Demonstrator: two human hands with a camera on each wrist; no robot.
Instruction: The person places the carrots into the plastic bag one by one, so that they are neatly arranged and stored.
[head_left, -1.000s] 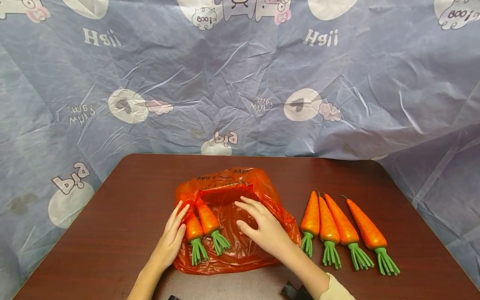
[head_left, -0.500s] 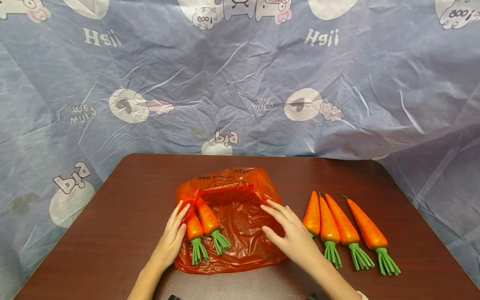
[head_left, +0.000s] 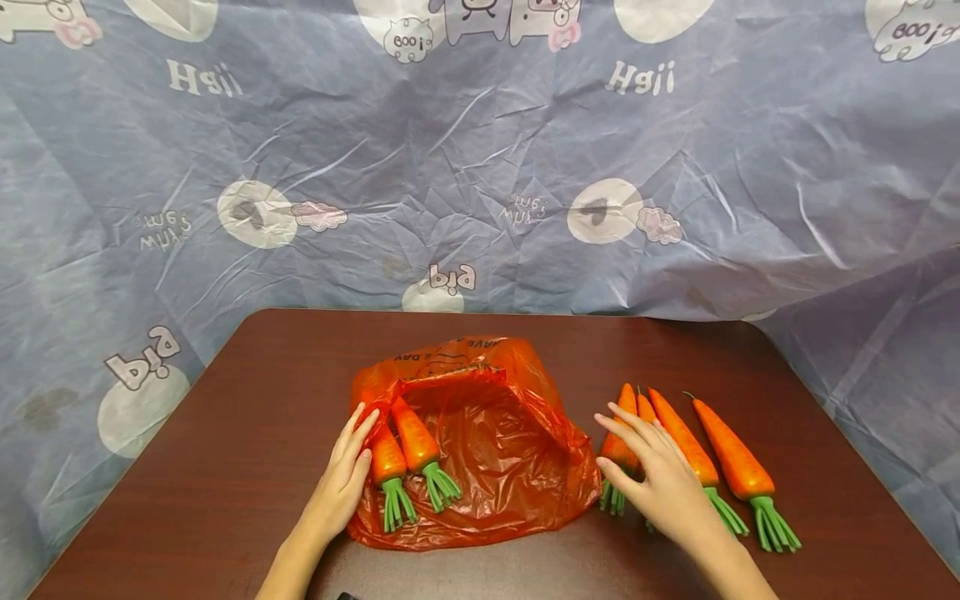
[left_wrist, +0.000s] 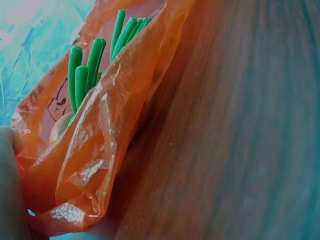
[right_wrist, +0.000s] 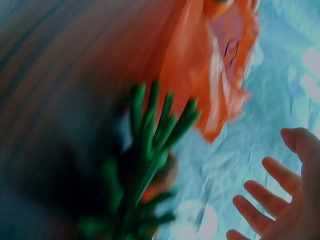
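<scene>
A red plastic bag (head_left: 517, 467) lies with its mouth towards me. Two carrots (head_left: 420, 442) with green tops rest inside its left part. My left hand (head_left: 341, 479) holds the bag's left edge between thumb and fingers; in the left wrist view the bag's raised side (left_wrist: 115, 110) partly hides the green tops (left_wrist: 90, 70). My right hand (head_left: 660, 479) is over the left carrots of the loose group, fingers spread and holding nothing. It covers parts of them. In the right wrist view, blurred green stems (right_wrist: 155, 125) appear beside the spread fingers (right_wrist: 260, 200).
To the right of the bag lie several loose carrots, the outermost carrot (head_left: 735, 450) set a little apart. Everything rests on a dark brown table (head_left: 262, 400). Behind it hangs a wrinkled blue-grey printed cloth (head_left: 450, 167).
My right hand has moved right, from above the bag's opening to over the loose carrots. The left hand and the two carrots in the bag have stayed in place.
</scene>
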